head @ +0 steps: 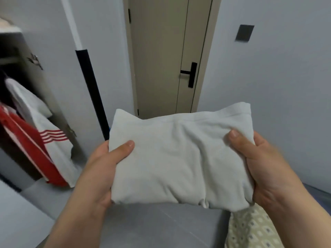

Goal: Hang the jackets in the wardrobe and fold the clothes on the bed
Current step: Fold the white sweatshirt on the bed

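Note:
A folded pale grey garment (pixel 180 158) is held up in the air in front of me. My left hand (pixel 103 167) grips its left edge, thumb on top and fingers underneath. My right hand (pixel 265 169) grips its right edge the same way. At the far left the wardrobe (pixel 26 56) stands open. Inside it hang a red jacket with white stripes (pixel 26 145) and a white jacket with red stripes (pixel 44 126).
A beige door with a black handle (pixel 172 56) is shut straight ahead. A black padded strip (pixel 91 92) runs down the wall beside the wardrobe. The patterned bedding (pixel 254 230) shows at the bottom right, grey floor (pixel 152 228) below my hands.

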Demonstrator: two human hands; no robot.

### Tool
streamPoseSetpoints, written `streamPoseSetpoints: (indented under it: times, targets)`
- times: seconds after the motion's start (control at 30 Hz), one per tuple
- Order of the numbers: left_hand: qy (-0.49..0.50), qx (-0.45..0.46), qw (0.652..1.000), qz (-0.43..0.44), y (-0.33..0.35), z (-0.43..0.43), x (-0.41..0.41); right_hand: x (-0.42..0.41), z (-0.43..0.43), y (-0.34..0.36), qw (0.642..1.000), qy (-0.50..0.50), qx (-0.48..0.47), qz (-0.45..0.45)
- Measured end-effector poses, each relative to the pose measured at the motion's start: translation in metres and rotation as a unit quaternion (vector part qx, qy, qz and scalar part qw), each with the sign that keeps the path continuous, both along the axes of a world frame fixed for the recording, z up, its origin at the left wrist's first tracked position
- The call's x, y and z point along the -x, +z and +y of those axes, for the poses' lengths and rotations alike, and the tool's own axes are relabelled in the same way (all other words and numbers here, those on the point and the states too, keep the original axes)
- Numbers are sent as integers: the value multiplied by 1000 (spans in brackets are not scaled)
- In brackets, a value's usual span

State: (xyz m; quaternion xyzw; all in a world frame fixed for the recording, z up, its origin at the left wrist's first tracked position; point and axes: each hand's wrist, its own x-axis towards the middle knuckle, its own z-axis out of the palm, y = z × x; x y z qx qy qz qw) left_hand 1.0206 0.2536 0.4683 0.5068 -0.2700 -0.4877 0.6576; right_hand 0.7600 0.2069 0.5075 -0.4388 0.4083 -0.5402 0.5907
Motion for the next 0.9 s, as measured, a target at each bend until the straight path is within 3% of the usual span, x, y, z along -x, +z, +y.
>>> streamPoseSetpoints:
  times: [0.37,0.9]
  targets:
    - [189,10,981,-49,34,28,-102,-136,-56,21,986,148,72,20]
    - [391,-21,904,-173,71,-28,-244,-346,-167,48,932,309,188,20]
